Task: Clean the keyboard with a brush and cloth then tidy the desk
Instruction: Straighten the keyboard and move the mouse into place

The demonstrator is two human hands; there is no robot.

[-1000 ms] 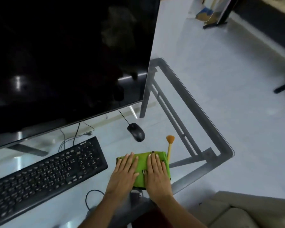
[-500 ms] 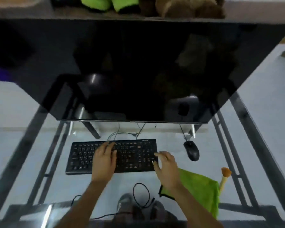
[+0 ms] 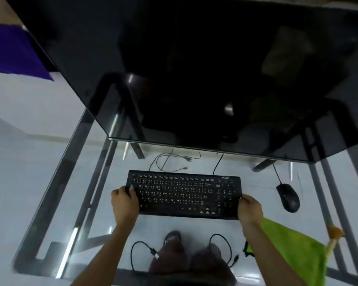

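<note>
A black keyboard (image 3: 184,196) lies flat on the glass desk (image 3: 50,203), centred below the monitor. My left hand (image 3: 124,205) grips its left end and my right hand (image 3: 249,209) grips its right end. A green cloth (image 3: 293,250) lies folded on the desk at the near right, partly under my right forearm. The brush (image 3: 334,238), with orange bristles and a pale handle, rests along the cloth's right edge.
A large dark monitor (image 3: 194,69) fills the upper view on two feet. A black mouse (image 3: 287,197) sits right of the keyboard. Loose cables (image 3: 174,159) lie behind the keyboard and a cable (image 3: 141,254) near the front edge. My shoes show through the glass.
Both hands left the green cloth and moved onto the keyboard, then slid to its two ends and gripped it. The view swung left to centre on the keyboard.
</note>
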